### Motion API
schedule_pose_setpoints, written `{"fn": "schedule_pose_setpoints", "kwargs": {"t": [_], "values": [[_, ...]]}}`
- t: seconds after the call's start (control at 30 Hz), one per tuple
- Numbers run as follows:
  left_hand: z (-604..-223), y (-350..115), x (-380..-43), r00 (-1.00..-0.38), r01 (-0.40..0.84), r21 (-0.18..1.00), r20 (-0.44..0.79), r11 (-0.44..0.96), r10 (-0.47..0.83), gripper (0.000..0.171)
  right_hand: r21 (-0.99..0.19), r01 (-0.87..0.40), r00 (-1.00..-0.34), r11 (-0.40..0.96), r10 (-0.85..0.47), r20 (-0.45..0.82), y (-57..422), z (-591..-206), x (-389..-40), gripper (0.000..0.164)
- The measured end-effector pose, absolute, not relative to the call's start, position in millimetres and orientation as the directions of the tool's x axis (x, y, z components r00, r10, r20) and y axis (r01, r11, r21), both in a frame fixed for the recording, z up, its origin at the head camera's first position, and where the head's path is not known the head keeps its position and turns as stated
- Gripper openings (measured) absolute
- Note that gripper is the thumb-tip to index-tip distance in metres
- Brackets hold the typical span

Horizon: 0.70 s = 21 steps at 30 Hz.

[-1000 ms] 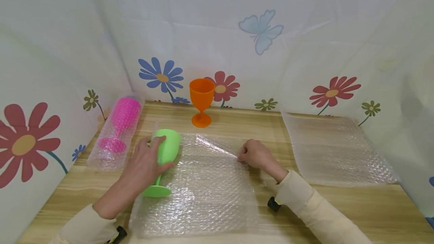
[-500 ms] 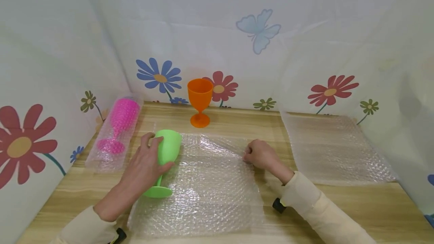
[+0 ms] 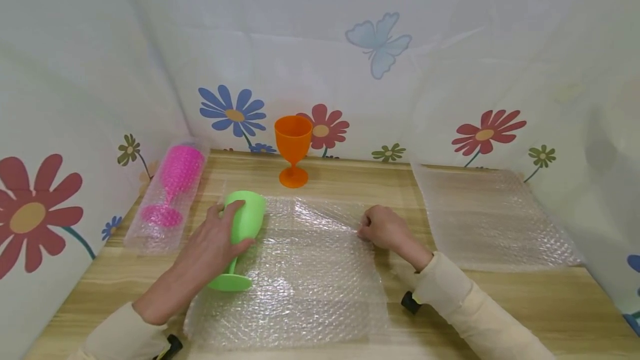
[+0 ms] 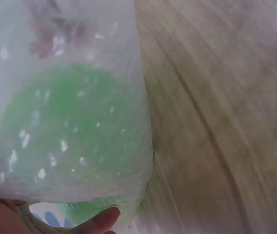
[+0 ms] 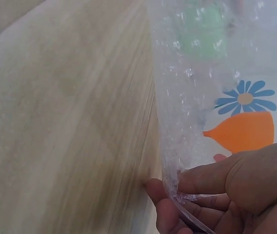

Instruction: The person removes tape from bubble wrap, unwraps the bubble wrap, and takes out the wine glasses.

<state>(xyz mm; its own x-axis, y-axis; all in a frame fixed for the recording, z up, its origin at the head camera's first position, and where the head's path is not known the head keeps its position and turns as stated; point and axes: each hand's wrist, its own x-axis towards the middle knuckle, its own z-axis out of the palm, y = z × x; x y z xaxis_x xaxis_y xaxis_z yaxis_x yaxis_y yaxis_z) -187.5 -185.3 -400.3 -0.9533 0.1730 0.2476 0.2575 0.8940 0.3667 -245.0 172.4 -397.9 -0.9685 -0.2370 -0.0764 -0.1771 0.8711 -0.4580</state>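
Green goblet (image 3: 249, 216), one of three, in left hand (image 3: 207, 244); bubble wrap (image 3: 312, 279) in right hand (image 3: 385, 228)

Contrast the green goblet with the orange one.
The left hand grips the green goblet; no hand touches the orange goblet. The green goblet is tipped, the orange goblet stands upright. In the head view the orange goblet's mouth shows; the green goblet's doesn't. Both have bowl, stem and foot.
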Motion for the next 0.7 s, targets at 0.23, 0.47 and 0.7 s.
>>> {"fn": "schedule_pose_setpoints", "kwargs": {"t": [0.23,0.47,0.7], "values": [[-396,-191,-189,-0.964,0.236,0.335,0.198,0.912,0.176,0.077,-0.473,-0.186,-0.966,0.861,-0.247,-0.071,173,-396,-245,0.013],[-398,-197,-191,-0.946,0.257,0.260,0.266,0.931,0.187,0.077,-0.515,-0.178,-0.966,0.838,-0.248,-0.070,176,-394,-244,0.004],[-402,-199,-191,-0.923,0.272,0.225,0.336,0.936,0.188,0.088,-0.515,-0.199,-0.965,0.834,-0.258,-0.045,181,-393,-244,0.004]]}}
